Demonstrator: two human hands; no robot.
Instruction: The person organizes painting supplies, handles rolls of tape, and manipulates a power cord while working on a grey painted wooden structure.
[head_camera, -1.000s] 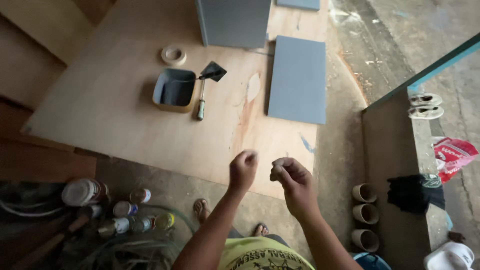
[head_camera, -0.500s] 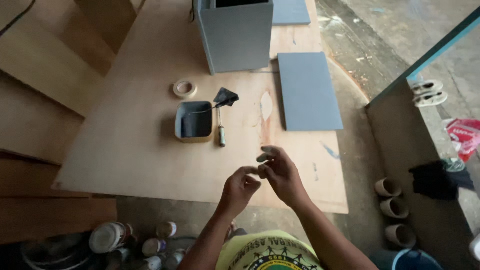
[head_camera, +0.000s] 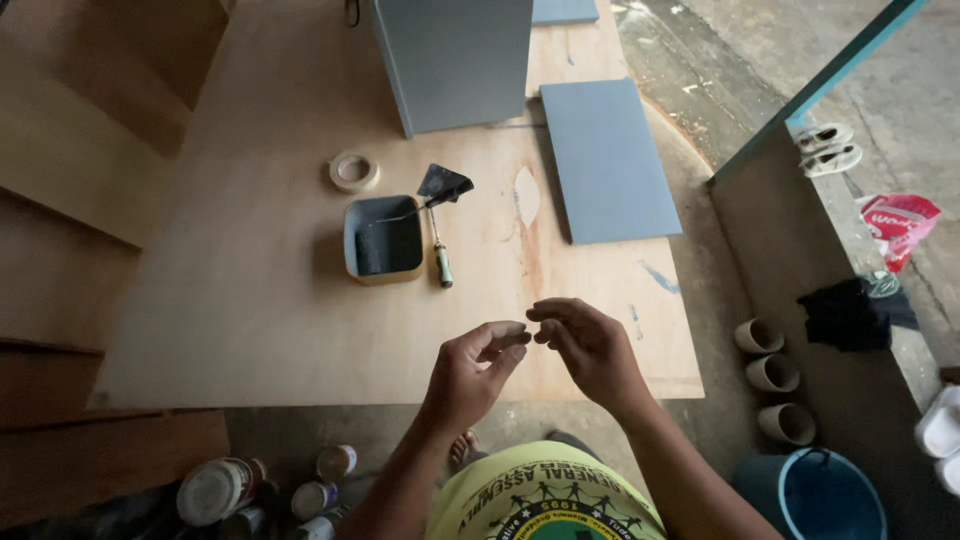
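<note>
My left hand (head_camera: 478, 365) and my right hand (head_camera: 585, 342) are held close together above the near edge of a plywood sheet (head_camera: 250, 310). Their fingertips nearly touch, as if pinching something tiny, but I cannot make out anything between them. Farther away on the sheet sits a small rectangular tub of grey paint (head_camera: 383, 240). A scraper with a pale handle (head_camera: 441, 262) lies beside it, its blade near the tub's rim. A roll of tape (head_camera: 354, 171) lies behind the tub.
A grey painted box (head_camera: 455, 60) stands at the far side, a flat grey panel (head_camera: 608, 158) lies to the right. Paint cans (head_camera: 215, 490) crowd the floor at lower left. Short pipe pieces (head_camera: 772, 372), a blue bucket (head_camera: 825, 495) and sandals (head_camera: 828, 148) lie right.
The view has tilted down and toward the sheet. My two hands have come together from slightly apart and now meet at the fingertips over the sheet's near edge.
</note>
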